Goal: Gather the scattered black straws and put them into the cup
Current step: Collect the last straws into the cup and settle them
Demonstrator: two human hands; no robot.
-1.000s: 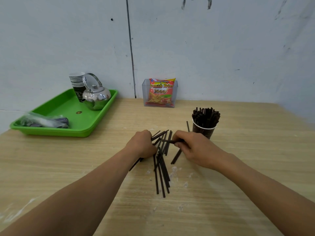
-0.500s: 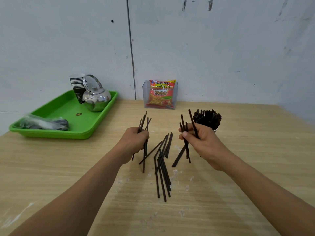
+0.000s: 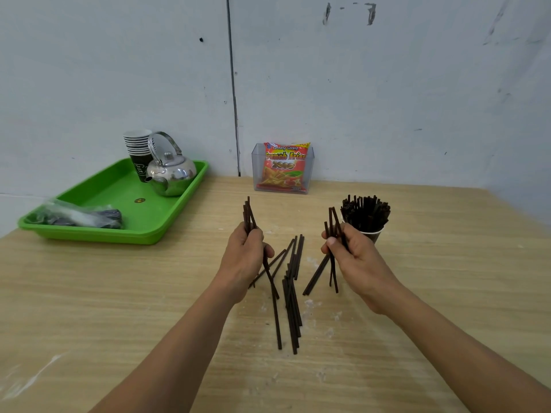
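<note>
My hands are apart. My left hand (image 3: 243,257) grips a bundle of black straws (image 3: 249,214) upright, well left of the paper cup (image 3: 375,237); my right hand (image 3: 354,254) grips a second bundle (image 3: 332,222) just left of the cup. Loose straws (image 3: 290,299) lie on the table (image 3: 447,293) further left, between my hands. Next, I think: tap the second bundle's ends level, lift it above the rim, and lower it gently among the crowded straws (image 3: 365,213) inside.

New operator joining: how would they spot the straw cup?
On the wooden table, look right, far from the green tray. The cup stands alone beyond the right hand; unlike the stacked cups on the tray, it bristles with black straws.
</note>
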